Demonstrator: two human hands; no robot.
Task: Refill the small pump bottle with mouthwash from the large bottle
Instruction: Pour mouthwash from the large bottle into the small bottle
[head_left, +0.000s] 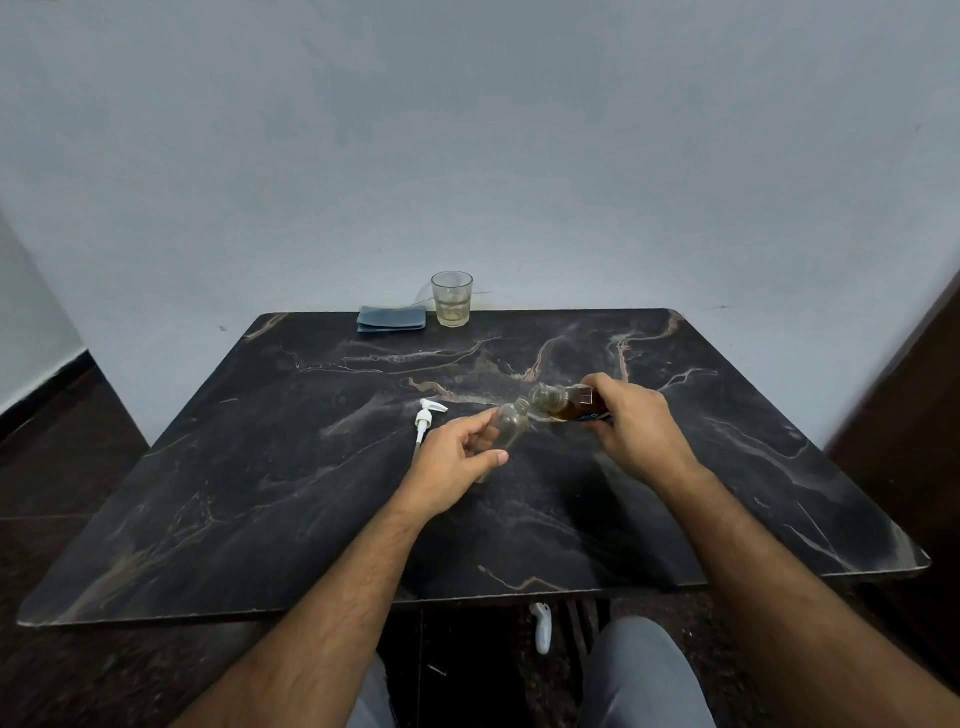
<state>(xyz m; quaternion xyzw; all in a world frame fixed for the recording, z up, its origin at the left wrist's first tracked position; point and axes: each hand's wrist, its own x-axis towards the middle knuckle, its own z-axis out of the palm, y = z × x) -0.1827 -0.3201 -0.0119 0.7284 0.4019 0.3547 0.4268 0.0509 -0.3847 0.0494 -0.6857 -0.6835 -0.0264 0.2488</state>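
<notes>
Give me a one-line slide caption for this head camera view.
Right hand tips the large mouthwash bottle toward the small clear bottle held by the left hand; pump head lies on the table.

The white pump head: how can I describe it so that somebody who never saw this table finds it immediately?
Start from the dark marble table and find the left hand holding the small clear bottle. Just left of that hand, the white pump head lies flat on the tabletop with its tube attached. It is the only white thing on the table.
</notes>
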